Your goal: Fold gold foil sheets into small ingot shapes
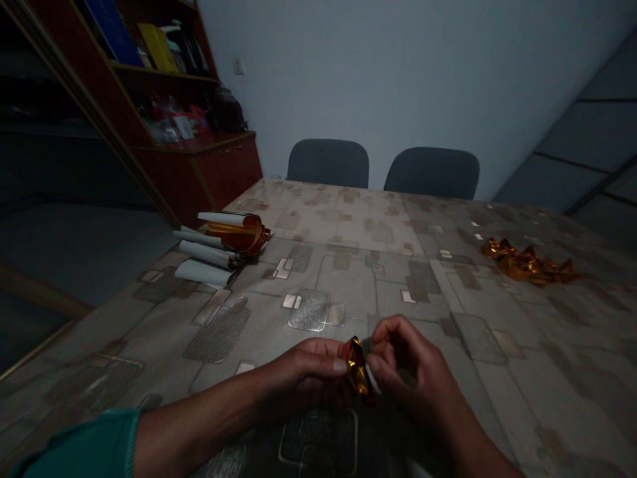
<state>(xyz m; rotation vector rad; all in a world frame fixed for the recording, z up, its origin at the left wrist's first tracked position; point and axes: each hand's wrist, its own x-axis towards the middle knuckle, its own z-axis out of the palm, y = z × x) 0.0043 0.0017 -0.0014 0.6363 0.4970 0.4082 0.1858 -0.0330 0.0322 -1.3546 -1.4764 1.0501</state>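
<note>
- Head view, left hand: the left hand (316,372) reaches in from the lower left, its forearm angled up toward the centre and the green sleeve (84,445) ending short of the elbow bend. The thumb lies straight along the top, pressed against the fingers beneath, closed on the left side of a crumpled gold foil piece (357,368).
- Head view, right hand: the right hand (415,372) enters from the lower right. Its fingers are curled inward, with thumb and forefinger tips close together at the foil's right edge, beside a narrow white strip (372,381). From where I stand, I cannot tell whether they grip it.
- Position of the held foil: between the two hands, above the near part of the table (348,219).
- Markings: a yellow box (158,48) and a blue folder (114,30) stand on the upper shelf; any print on them is too dark and small for me to read.
- Surface: the cover carries a pattern of overlapping rounded rectangles. Folded sheets (209,252), pale outside and orange-gold inside, lie at the left edge; gold foil shapes (532,262) lie grouped at the far right.
- Room: dim light. Two dark chairs (328,162) stand at the far side, before a plain wall (348,79) with a socket (237,66). A reddish-brown cabinet (229,166) stands at the left.
</note>
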